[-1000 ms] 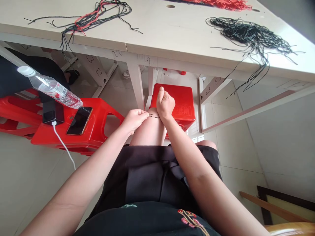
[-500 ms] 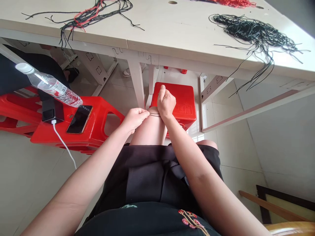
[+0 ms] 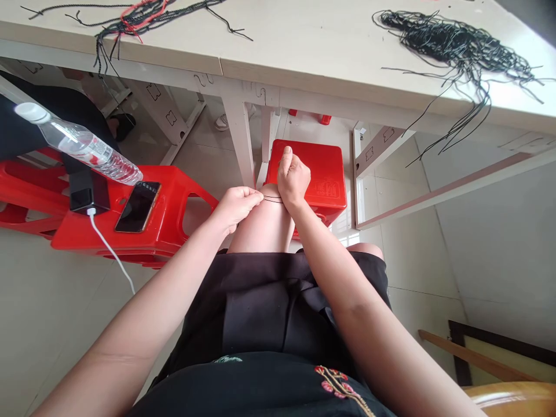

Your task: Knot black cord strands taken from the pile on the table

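Nearest, dark clothing (image 3: pixel 256 318) is seen on the lap, and above it a bare knee (image 3: pixel 267 229) is offered as a firm, rounded rest for the work. Across it lies the cord (image 3: pixel 273 200), dark and thin, its two strands spanning the short gap between the hands. One end is pinched narrowly between thumb and fingertips by the left hand (image 3: pixel 237 207), seemingly so that the strands are held apart and in line. The right hand (image 3: pixel 294 176) is curled into a fist, thumb uppermost, and set against the side of the knee where the strands reach it, probably so that they are pressed to the skin; whether any cord is gripped inside cannot be told.

Beyond the knee stands a red stool (image 3: pixel 319 159). On another stool (image 3: pixel 176 194), to the left, a phone (image 3: pixel 138 208), a black box (image 3: pixel 93 191) with a white cable (image 3: pixel 110 249) plugged in, and a bottle (image 3: pixel 82 145) are placed, apparently for easy reach.

Farther off, on the table (image 3: pixel 304 55), a black bundle (image 3: pixel 460 46) is laid to the right, loose ends hanging over the edge, and black-and-red cords (image 3: pixel 150 20) to the left.
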The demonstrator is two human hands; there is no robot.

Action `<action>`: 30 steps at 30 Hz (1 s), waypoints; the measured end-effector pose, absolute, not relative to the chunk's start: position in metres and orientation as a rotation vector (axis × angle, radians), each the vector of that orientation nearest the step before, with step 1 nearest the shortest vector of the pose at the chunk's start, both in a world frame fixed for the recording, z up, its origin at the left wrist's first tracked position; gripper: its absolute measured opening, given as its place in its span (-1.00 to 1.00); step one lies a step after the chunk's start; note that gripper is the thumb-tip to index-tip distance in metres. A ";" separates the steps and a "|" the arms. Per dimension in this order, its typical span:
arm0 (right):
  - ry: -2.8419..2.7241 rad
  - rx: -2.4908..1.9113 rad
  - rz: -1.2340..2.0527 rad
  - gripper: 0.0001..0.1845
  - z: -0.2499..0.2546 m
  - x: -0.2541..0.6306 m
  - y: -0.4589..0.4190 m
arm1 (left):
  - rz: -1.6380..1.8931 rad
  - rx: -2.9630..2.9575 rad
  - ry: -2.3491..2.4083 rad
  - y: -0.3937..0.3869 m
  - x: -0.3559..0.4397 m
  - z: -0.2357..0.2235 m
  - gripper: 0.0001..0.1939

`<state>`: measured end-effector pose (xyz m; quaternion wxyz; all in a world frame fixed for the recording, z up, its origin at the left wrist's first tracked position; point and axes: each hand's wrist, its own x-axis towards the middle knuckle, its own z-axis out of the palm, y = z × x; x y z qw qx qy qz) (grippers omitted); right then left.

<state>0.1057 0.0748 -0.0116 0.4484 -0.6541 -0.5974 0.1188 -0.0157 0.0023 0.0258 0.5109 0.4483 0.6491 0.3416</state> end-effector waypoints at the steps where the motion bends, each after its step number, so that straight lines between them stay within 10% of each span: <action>1: -1.481 -1.619 0.288 -0.36 -0.012 0.106 0.075 | 0.821 1.070 1.554 0.002 -0.016 0.026 -0.86; 30: -1.464 -1.644 0.235 -0.40 -0.010 0.101 0.079 | 0.848 1.009 1.507 0.001 -0.021 0.025 -0.86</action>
